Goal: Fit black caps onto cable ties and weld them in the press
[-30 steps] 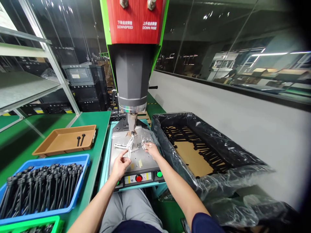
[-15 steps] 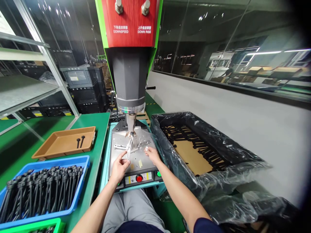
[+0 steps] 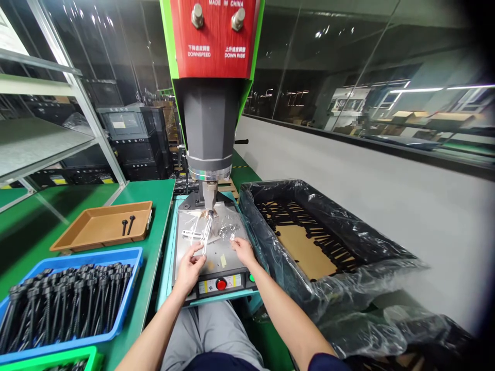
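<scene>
Over the metal work plate a clear plastic film is stretched between my hands, crinkled and shiny. My left hand pinches its left side with thumb and fingers. The film's right side is gripped in the closed fingers of my right hand. Just beyond the film, the pressing machine's metal horn points down, with a small dark piece at its tip. Whether the film touches that piece I cannot tell. A red button sits on the front panel below my hands.
To the left, a blue tray holds many black ribbed parts, and a brown tray holds two. Part of a green tray shows below. At right stands a plastic-lined black bin with black parts over cardboard.
The view has shifted slightly, showing more of the red machine head. Around my left hand the film looks a little more spread. Both hands have barely moved.
</scene>
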Motion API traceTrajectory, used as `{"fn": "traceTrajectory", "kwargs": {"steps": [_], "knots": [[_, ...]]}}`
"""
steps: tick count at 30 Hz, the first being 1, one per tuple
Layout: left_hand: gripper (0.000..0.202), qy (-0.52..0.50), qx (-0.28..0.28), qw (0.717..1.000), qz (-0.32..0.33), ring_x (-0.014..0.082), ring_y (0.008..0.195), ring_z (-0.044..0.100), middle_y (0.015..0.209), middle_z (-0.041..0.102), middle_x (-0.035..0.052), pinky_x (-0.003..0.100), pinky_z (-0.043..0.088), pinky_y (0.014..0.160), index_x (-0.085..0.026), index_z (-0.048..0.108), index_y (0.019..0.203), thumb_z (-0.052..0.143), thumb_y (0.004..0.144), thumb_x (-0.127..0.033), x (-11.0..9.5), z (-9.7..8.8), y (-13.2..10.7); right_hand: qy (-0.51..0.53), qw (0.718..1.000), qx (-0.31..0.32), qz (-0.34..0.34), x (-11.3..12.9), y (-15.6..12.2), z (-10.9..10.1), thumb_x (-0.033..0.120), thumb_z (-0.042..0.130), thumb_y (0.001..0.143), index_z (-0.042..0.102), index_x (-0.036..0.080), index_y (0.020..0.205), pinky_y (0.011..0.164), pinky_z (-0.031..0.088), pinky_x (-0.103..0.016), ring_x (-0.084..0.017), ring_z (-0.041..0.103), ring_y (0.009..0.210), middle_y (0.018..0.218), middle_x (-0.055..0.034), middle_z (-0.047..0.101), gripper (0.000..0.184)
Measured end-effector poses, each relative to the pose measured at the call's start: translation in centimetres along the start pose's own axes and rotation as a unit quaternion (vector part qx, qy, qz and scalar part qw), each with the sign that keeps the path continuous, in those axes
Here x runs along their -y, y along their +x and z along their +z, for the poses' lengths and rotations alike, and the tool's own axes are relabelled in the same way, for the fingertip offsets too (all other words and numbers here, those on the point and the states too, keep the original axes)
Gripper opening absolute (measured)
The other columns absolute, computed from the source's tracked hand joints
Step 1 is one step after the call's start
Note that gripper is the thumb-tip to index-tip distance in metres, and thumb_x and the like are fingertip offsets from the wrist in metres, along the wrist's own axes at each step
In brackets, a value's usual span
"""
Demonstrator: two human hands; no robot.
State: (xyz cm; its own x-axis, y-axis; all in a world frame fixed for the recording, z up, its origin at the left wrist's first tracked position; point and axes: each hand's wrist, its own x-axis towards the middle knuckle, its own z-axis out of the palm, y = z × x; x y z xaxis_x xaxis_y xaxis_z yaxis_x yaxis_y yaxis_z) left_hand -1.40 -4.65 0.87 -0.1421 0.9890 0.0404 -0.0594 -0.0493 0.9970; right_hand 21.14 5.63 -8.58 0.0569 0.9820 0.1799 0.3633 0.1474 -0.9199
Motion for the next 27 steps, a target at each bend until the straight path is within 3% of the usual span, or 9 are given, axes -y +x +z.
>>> {"fn": "traceTrajectory", "kwargs": {"steps": [3,6,8,10,12,15,19,24,27], "knots": [[0.028,0.036,0.004,0.999,0.019,0.0177,0.091,0.064,0.141,0.044,0.0159,0.034,0.049,0.085,-0.015,0.066,0.087,0.071,0.068,-0.034,0.7,-1.1,-0.7,-0.005,1.0,0.002,-0.005,0.0,-1.2,-0.6,0.038,0.049,0.078,0.068,0.017,0.085,0.061,0.045,-0.027,-0.018,0.059,0.061,0.066,-0.0014,0.064,0.029],[0.02,0.094,-0.05,0.994,0.016,0.0264,0.114,0.056,0.139,0.045,0.016,0.038,0.046,0.094,-0.015,0.063,0.073,0.066,0.072,-0.035,2.0,-3.1,-1.9,-0.021,0.999,-0.023,-0.007,0.0,-3.8,-1.9,0.038,0.047,0.081,0.069,0.017,0.088,0.065,0.048,-0.031,-0.02,0.061,0.065,0.071,-0.0043,0.066,0.031],[0.02,0.133,-0.104,0.986,0.005,0.0279,0.119,0.053,0.135,0.048,0.0154,0.038,0.046,0.095,-0.016,0.062,0.073,0.063,0.074,-0.036,3.5,-4.7,-2.6,-0.035,0.997,-0.064,-0.01,-0.4,-6.1,-3.0,0.039,0.046,0.083,0.068,0.017,0.091,0.077,0.048,-0.036,-0.024,0.062,0.08,0.085,-0.0089,0.067,0.032],[0.024,0.178,-0.154,0.972,-0.004,0.0272,0.119,0.053,0.134,0.048,0.0142,0.038,0.047,0.095,-0.017,0.064,0.087,0.061,0.074,-0.038,5.3,-6.0,-3.3,-0.072,0.989,-0.13,-0.022,-1.2,-8.4,-4.1,0.041,0.045,0.085,0.067,0.017,0.094,0.089,0.044,-0.042,-0.027,0.058,0.098,0.1,-0.0129,0.064,0.034],[0.042,0.248,-0.178,0.952,-0.016,0.0283,0.122,0.051,0.134,0.048,0.0146,0.041,0.044,0.099,-0.018,0.06,0.109,0.061,0.073,-0.039,7.2,-7.1,-3.8,-0.138,0.97,-0.194,-0.041,-2.3,-10.5,-4.9,0.043,0.048,0.084,0.066,0.017,0.101,0.096,0.04,-0.047,-0.031,0.054,0.106,0.11,-0.015,0.06,0.036],[0.068,0.341,-0.144,0.928,-0.045,0.0317,0.127,0.045,0.134,0.05,0.0173,0.044,0.038,0.103,-0.015,0.045,0.133,0.063,0.072,-0.04,9.3,-7.9,-4.7,-0.198,0.958,-0.202,-0.037,-4.3,-12.7,-5.3,0.047,0.053,0.082,0.058,0.018,0.12,0.099,0.039,-0.05,-0.033,0.05,0.114,0.121,-0.0158,0.053,0.048],[0.071,0.368,-0.1,0.924,-0.042,0.0289,0.118,0.054,0.136,0.051,0.0133,0.04,0.045,0.095,-0.02,0.033,0.143,0.057,0.078,-0.037,10.5,-8.3,-5.6,-0.18,0.973,-0.145,-0.017,-5.8,-13.7,-5.1,0.046,0.049,0.086,0.041,0.022,0.138,0.1,0.041,-0.046,-0.03,0.049,0.119,0.129,-0.0128,0.049,0.057],[0.068,0.394,-0.094,0.914,-0.029,0.0222,0.082,0.063,0.133,0.054,0.0104,0.038,0.05,0.079,-0.024,0.032,0.144,0.053,0.081,-0.04,10.8,-8.5,-5.9,-0.19,0.97,-0.15,-0.013,-6.2,-13.5,-5.0,0.049,0.047,0.088,0.043,0.021,0.136,0.099,0.042,-0.047,-0.031,0.049,0.118,0.128,-0.0135,0.049,0.057],[0.067,0.399,-0.102,0.911,-0.022,0.0228,0.085,0.063,0.131,0.055,0.0105,0.038,0.05,0.077,-0.024,0.033,0.143,0.053,0.081,-0.04,11.1,-8.5,-5.8,-0.196,0.968,-0.155,-0.021,-6.4,-13.6,-5.0,0.051,0.046,0.089,0.042,0.021,0.138,0.101,0.04,-0.048,-0.031,0.048,0.12,0.129,-0.0136,0.048,0.058]]}}
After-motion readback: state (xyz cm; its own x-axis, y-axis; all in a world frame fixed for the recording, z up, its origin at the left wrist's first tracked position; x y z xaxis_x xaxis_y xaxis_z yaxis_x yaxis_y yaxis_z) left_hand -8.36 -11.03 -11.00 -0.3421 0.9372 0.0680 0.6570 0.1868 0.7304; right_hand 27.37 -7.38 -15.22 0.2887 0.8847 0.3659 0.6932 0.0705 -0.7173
